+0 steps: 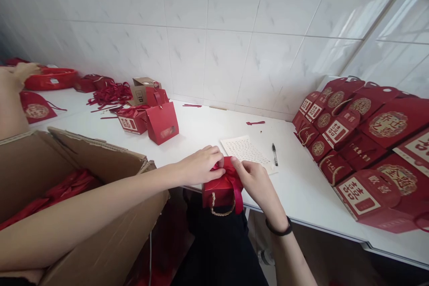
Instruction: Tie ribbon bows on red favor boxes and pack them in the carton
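Left hand (206, 164) and right hand (254, 183) on a small red paper box (216, 187)

The left thumb and bent fingertips are pinched together on a shiny red ribbon (238, 196) atop the box. The right thumb presses at the ribbon's other side; whether its fingers are clamped, I cannot tell. A twisted gold rope handle (223, 213) hangs at the box's near side. The box sits at the front edge of the white table (214, 125), above the person's dark-clothed lap.

From the box, a white printed paper sheet (246, 148) lies just beyond at one o'clock, and a black clear-barrelled pen (275, 154) at two. A crowded bank of red and gold printed cartons (362, 134) fills two to three o'clock. At eight to nine, a large open brown cardboard box (114, 223) stands close in, the left forearm crossing over it. Between ten and eleven stand a red gable-topped box with a small window (163, 124) and, touching or nearly so, a red box with a white label (132, 123); farther out, at ten, lie a tangled dark-red ribbon heap (110, 94) and a round red basin (50, 79), near a co-worker's hand (25, 71).
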Available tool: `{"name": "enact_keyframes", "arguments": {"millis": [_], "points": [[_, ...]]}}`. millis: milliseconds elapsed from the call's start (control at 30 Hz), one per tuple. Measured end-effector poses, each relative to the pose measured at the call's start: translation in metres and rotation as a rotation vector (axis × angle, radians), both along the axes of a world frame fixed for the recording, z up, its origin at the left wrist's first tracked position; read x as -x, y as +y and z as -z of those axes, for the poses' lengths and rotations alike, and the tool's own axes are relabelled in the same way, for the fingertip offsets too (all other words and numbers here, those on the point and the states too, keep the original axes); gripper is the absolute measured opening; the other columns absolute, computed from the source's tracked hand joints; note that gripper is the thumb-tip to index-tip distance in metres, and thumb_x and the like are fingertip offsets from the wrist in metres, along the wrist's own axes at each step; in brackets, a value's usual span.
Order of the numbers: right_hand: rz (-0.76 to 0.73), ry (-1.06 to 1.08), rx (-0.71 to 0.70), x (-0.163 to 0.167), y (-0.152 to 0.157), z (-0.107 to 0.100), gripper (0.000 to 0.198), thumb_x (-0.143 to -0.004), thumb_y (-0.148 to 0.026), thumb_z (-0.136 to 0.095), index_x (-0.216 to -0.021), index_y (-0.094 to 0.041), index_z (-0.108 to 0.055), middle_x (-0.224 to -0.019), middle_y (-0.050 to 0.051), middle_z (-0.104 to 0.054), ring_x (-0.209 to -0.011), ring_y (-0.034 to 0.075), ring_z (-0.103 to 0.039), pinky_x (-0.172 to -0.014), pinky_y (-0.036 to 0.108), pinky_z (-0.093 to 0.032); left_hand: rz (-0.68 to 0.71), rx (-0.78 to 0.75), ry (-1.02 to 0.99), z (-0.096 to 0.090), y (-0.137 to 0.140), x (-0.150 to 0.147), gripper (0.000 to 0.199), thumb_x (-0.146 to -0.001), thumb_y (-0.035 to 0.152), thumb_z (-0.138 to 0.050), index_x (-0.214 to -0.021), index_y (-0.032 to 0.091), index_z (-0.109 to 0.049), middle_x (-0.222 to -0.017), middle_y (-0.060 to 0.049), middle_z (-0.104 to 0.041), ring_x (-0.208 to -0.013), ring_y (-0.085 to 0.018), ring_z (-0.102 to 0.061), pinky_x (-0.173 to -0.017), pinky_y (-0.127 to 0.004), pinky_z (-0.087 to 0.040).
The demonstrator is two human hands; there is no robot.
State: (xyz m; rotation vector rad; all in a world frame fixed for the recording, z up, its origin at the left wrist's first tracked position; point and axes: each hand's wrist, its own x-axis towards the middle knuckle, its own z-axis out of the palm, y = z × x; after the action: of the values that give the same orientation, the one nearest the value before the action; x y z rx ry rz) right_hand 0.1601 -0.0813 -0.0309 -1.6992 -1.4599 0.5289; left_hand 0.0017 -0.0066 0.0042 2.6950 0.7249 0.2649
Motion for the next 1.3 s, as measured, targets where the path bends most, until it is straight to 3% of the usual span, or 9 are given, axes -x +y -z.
{"name": "enact_keyframes", "arguments": {"millis": [133,267,433,667,800,867,933,1000,1300], "points": [[-0.014,0.025,0.049,-0.001,-0.009,-0.003,0.061,-0.082,-0.069,-0.038,-0.045,-0.019,-0.033,-0.043,0.0,-0.037,-0.043,0.012,-0.033,-0.043,0.026,-0.023,-0.005,-0.012,-0.006,0.0,0.0,0.001,0.015,-0.086,0.029,-0.05,-0.078,0.016,-0.052,-0.087,-0.004,-0.051,-0.088,-0.019,-0.049,-0.077,-0.032,-0.04],[0.003,0.062,0.043,-0.004,-0.017,-0.007,0.065,-0.083,-0.067,-0.038,-0.043,-0.017,-0.049,-0.043,0.002,-0.044,-0.044,0.013,-0.042,-0.046,0.026,-0.028,0.011,-0.034,-0.009,0.0,0.0,0.001,0.014,-0.085,0.027,-0.05,-0.078,0.016,-0.051,-0.086,-0.004,-0.052,-0.087,-0.019,-0.049,-0.076,-0.032,-0.04],[-0.048,0.122,0.018,0.0,-0.009,-0.007,0.061,-0.084,-0.062,-0.04,-0.045,-0.017,-0.052,-0.048,0.003,-0.053,-0.049,0.015,-0.051,-0.054,0.026,-0.036,0.001,-0.024,-0.004,0.0,0.0,0.0,0.013,-0.085,0.027,-0.05,-0.077,0.016,-0.051,-0.087,-0.004,-0.052,-0.088,-0.02,-0.049,-0.077,-0.032,-0.04],[0.004,0.089,0.038,0.003,0.002,-0.004,0.053,-0.081,-0.058,-0.043,-0.046,-0.018,-0.04,-0.045,0.0,-0.042,-0.045,0.011,-0.036,-0.045,0.025,-0.026,-0.018,0.009,-0.015,-0.002,-0.002,0.002,0.015,-0.083,0.03,-0.051,-0.079,0.016,-0.052,-0.088,-0.005,-0.053,-0.091,-0.021,-0.048,-0.08,-0.033,-0.04],[-0.037,0.169,-0.064,0.0,0.001,0.001,0.042,-0.08,-0.051,-0.046,-0.053,-0.018,-0.041,-0.05,-0.002,-0.04,-0.05,0.011,-0.036,-0.047,0.024,-0.027,-0.225,0.015,-0.148,-0.008,-0.002,0.016,0.029,-0.08,0.047,-0.05,-0.085,0.018,-0.052,-0.095,-0.005,-0.054,-0.094,-0.022,-0.049,-0.08,-0.033,-0.039],[-0.069,0.228,-0.107,-0.001,0.001,0.004,0.039,-0.08,-0.05,-0.047,-0.057,-0.018,-0.044,-0.054,-0.002,-0.043,-0.053,0.012,-0.038,-0.05,0.023,-0.03,-0.384,0.022,-0.128,-0.01,-0.002,0.025,0.037,-0.08,0.054,-0.046,-0.079,0.018,-0.053,-0.087,-0.005,-0.057,-0.084,-0.022,-0.052,-0.073,-0.032,-0.038],[-0.078,0.287,-0.122,0.001,0.002,0.008,0.038,-0.08,-0.049,-0.048,-0.06,-0.017,-0.046,-0.055,-0.001,-0.045,-0.054,0.012,-0.04,-0.051,0.023,-0.031,-0.472,0.131,-0.04,-0.008,-0.003,0.032,0.045,-0.08,0.06,-0.041,-0.07,0.018,-0.053,-0.071,-0.004,-0.058,-0.068,-0.02,-0.053,-0.062,-0.03,-0.036],[-0.07,0.349,-0.133,0.003,0.004,0.011,0.038,-0.08,-0.05,-0.049,-0.061,-0.017,-0.048,-0.057,-0.001,-0.048,-0.055,0.013,-0.042,-0.051,0.024,-0.032,-0.468,0.275,0.002,-0.005,-0.004,0.034,0.05,-0.079,0.064,-0.038,-0.066,0.018,-0.053,-0.061,-0.002,-0.056,-0.058,-0.019,-0.051,-0.055,-0.028,-0.032],[-0.066,0.54,-0.158,0.005,0.003,0.023,0.037,-0.077,-0.051,-0.056,-0.065,-0.016,-0.051,-0.06,0.0,-0.051,-0.056,0.013,-0.042,-0.052,0.024,-0.033,-0.411,0.632,-0.184,0.006,0.001,0.021,0.047,-0.079,0.06,-0.041,-0.063,0.017,-0.048,-0.052,0.002,-0.043,-0.047,-0.012,-0.041,-0.049,-0.026,-0.032]]}}
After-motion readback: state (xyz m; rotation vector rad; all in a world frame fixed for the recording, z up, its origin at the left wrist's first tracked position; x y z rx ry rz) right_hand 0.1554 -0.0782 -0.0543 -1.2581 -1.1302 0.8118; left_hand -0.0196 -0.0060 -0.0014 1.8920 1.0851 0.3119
